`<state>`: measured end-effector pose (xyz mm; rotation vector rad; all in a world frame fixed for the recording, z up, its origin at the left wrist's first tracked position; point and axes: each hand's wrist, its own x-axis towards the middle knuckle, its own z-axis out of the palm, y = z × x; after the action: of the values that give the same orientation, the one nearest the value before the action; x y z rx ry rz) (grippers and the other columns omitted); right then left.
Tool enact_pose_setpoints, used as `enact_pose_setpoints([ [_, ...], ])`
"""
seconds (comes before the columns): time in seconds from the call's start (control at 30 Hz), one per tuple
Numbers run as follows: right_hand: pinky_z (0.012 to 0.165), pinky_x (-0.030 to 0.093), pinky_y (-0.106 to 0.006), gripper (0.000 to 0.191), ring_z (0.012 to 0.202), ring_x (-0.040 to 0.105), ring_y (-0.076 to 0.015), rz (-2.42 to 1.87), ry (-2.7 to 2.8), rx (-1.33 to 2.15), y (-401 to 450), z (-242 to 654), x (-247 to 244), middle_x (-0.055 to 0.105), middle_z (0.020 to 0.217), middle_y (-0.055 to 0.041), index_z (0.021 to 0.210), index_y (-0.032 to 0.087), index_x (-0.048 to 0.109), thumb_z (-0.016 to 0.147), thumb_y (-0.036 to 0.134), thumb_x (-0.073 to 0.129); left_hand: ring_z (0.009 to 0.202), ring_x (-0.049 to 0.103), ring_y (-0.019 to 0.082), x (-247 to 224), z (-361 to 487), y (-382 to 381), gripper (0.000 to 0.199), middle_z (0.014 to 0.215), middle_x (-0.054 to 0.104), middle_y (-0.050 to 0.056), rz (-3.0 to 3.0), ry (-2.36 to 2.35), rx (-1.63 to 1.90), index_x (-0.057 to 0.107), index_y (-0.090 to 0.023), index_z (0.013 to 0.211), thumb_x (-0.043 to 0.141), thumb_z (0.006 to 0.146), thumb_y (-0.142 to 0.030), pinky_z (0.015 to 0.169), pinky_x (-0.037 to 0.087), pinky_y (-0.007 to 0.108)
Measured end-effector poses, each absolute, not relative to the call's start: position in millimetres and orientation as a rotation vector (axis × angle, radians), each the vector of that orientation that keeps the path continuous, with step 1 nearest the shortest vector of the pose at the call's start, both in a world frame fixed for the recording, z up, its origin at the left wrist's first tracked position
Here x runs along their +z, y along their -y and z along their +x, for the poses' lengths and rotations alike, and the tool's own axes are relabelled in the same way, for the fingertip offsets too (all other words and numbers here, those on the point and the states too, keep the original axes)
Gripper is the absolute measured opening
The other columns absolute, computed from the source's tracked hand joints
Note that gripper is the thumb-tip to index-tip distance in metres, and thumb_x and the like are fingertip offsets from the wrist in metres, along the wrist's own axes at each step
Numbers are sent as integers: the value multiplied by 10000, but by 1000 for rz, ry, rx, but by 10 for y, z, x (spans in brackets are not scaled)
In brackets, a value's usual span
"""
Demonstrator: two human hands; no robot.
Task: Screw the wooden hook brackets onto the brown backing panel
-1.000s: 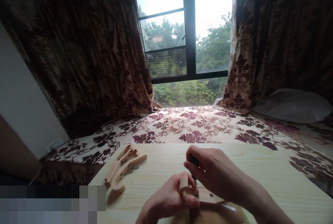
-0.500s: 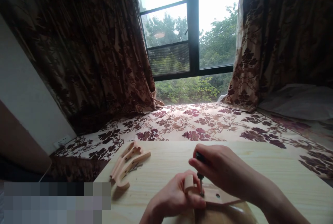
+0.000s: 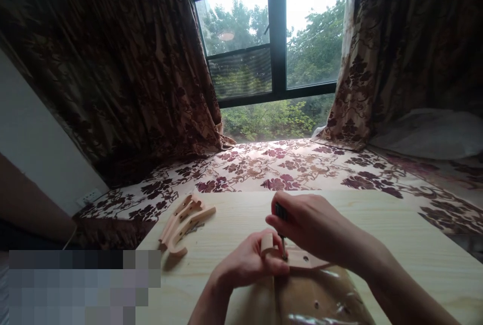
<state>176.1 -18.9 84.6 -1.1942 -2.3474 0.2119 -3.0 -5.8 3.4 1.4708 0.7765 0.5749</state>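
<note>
The left hand [image 3: 249, 260] is closed around the curled end of a pale wooden piece [image 3: 296, 256]; a glossy brown panel [image 3: 298, 295] lies at that piece's six o'clock. The right hand [image 3: 304, 219] grips a screwdriver [image 3: 279, 212], shaft pointing to six o'clock, beside the left fingertips. Curved wooden parts [image 3: 184, 227] sit at the left hand's ten o'clock on the tabletop [image 3: 392, 234].

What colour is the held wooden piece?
The wooden piece is pale tan, shown in the head view.
</note>
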Motion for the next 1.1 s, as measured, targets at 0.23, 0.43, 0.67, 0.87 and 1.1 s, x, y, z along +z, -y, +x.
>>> enact_pose_setpoints([
  [0.23, 550, 284, -243, 94, 586, 419, -108, -1099, 2393, 256, 256, 1799, 913, 579, 694, 27, 792, 208, 493, 859, 256, 540, 657, 411, 119, 38, -35, 69, 314, 683, 476, -34, 1461, -806, 596, 570, -161, 730, 797, 608, -342, 612, 318, 250],
  [0.43, 559, 267, -269, 119, 600, 414, -131, -1226, 2336, 169, 185, 1818, 898, 580, 690, -4, 845, 189, 510, 873, 303, 526, 694, 432, 120, -8, -29, 52, 306, 743, 527, -23, 1454, -783, 615, 563, -157, 795, 788, 630, -283, 654, 345, 248],
  [0.67, 537, 258, -244, 119, 551, 369, -96, -1125, 2414, 165, 280, 1779, 934, 532, 647, 50, 742, 211, 458, 844, 176, 508, 674, 397, 109, 11, -35, 56, 286, 718, 481, -37, 1458, -745, 594, 567, -149, 796, 774, 662, -294, 632, 325, 236],
  [0.87, 549, 240, -288, 113, 567, 417, -136, -1369, 2302, -22, 200, 1790, 878, 585, 673, -16, 823, 183, 502, 894, 254, 452, 656, 384, 102, -5, -31, 61, 295, 693, 465, -54, 1449, -766, 614, 543, -167, 793, 778, 664, -290, 615, 313, 227],
  [1.1, 563, 297, -230, 83, 599, 468, -105, -1111, 2423, 280, 313, 1846, 962, 596, 721, 37, 942, 220, 531, 860, 218, 550, 681, 398, 115, 32, -23, 44, 288, 724, 471, -40, 1486, -747, 586, 564, -157, 810, 768, 677, -310, 636, 324, 243],
])
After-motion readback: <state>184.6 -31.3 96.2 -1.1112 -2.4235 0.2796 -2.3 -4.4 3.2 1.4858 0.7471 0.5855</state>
